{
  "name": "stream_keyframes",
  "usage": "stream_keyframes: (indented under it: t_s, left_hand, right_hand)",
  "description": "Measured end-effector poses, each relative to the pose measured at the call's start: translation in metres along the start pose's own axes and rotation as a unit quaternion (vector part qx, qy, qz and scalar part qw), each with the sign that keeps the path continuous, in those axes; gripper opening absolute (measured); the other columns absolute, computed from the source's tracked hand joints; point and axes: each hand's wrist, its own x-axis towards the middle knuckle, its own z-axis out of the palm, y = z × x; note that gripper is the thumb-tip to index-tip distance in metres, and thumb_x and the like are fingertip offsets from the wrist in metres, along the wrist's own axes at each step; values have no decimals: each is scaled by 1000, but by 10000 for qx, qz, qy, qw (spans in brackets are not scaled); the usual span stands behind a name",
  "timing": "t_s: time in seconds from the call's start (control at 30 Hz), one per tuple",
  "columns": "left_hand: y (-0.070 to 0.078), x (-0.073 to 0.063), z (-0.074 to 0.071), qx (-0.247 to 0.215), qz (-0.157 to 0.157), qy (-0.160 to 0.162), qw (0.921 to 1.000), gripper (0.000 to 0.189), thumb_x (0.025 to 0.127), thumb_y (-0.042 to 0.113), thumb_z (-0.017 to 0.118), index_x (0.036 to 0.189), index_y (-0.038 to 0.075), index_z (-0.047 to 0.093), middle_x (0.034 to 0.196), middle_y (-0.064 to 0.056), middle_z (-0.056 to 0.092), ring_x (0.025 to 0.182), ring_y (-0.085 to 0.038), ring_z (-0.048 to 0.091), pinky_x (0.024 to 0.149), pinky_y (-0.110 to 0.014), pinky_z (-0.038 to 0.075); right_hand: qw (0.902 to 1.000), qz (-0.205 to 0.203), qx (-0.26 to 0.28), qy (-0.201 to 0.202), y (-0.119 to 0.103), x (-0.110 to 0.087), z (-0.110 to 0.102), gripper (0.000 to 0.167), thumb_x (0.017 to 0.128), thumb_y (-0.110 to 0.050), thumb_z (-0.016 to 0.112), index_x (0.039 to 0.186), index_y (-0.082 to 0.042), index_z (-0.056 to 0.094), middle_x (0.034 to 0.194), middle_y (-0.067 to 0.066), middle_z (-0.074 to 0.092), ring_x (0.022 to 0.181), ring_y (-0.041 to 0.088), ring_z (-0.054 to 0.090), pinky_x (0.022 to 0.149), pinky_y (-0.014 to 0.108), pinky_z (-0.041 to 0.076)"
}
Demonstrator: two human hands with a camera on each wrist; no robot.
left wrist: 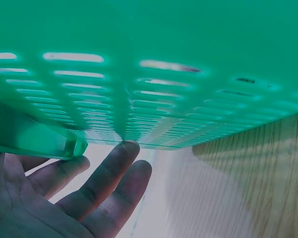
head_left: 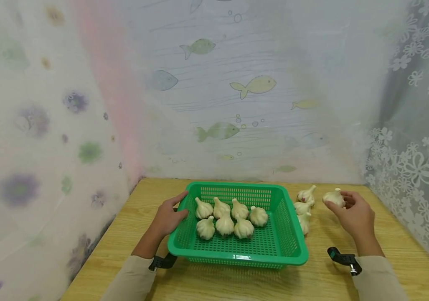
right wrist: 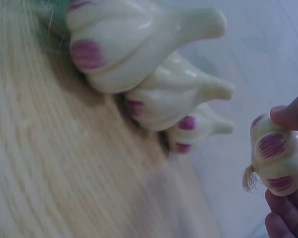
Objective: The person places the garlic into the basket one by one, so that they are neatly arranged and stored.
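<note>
A green plastic basket (head_left: 237,260) with slotted walls stands on the table, several garlic bulbs (head_left: 224,225) clustered inside it. At its left side my left hand (head_left: 167,215) holds the rim; the left wrist view shows fingers (left wrist: 102,186) under the rim (left wrist: 35,144), with the thumb out of sight there. My right hand (head_left: 358,215) pinches one garlic bulb (head_left: 333,198) between thumb and fingers, to the right of the basket and above the table. In the right wrist view this held bulb (right wrist: 275,153) shows purple patches and a tuft of roots.
Three more garlic bulbs (head_left: 303,207) stand in a row on the wooden table (head_left: 323,251), close to the basket's right wall. Patterned plastic curtains (head_left: 214,104) hang behind and on both sides. A black wrist mount (head_left: 343,258) is strapped to each forearm.
</note>
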Motion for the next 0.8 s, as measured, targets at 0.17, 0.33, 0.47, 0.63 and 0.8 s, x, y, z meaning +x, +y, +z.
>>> stream_keyframes:
  t_s: [0.17, 0.33, 0.47, 0.63, 0.8]
  left_hand:
    - [0, 1, 0, 23, 5, 0, 10000, 68, 96, 13, 57, 161, 24, 41, 165, -16, 37, 103, -29, 71, 59, -36, 50]
    - [0, 1, 0, 33, 34, 11, 10000, 68, 96, 13, 57, 161, 23, 41, 165, -17, 37, 107, -31, 72, 60, -36, 50]
    - [1, 1, 0, 60, 39, 26, 10000, 67, 97, 12, 57, 161, 22, 41, 166, -18, 36, 114, -37, 70, 61, -36, 51]
    - [1, 1, 0, 39, 61, 20, 10000, 67, 97, 12, 56, 161, 21, 41, 166, -18, 36, 113, -38, 70, 62, -37, 52]
    - [0, 0, 0, -26, 49, 12, 10000, 67, 97, 12, 56, 161, 20, 40, 165, -19, 36, 106, -34, 73, 61, -37, 53]
  right_hand:
    - [9998, -181, 31, 33, -11, 0, -3, 82, 90, -58, 72, 148, -4, 51, 143, 26, 55, 120, 43, 55, 80, 46, 50]
    - [9992, -377, 24, 114, -18, 0, -6, 80, 89, -58, 74, 147, -6, 53, 140, 24, 57, 118, 41, 57, 77, 38, 48]
    - [9987, -495, 33, 109, -25, -1, -8, 79, 90, -56, 74, 147, -6, 53, 139, 25, 58, 118, 41, 58, 78, 41, 50]
    - [9973, -719, 98, 60, -38, -5, -13, 75, 91, -53, 74, 147, -6, 53, 139, 27, 58, 119, 45, 57, 86, 56, 49]
    - [9944, -1037, 174, 95, -50, -10, -17, 71, 91, -48, 76, 145, -7, 55, 136, 29, 60, 119, 47, 58, 88, 60, 49]
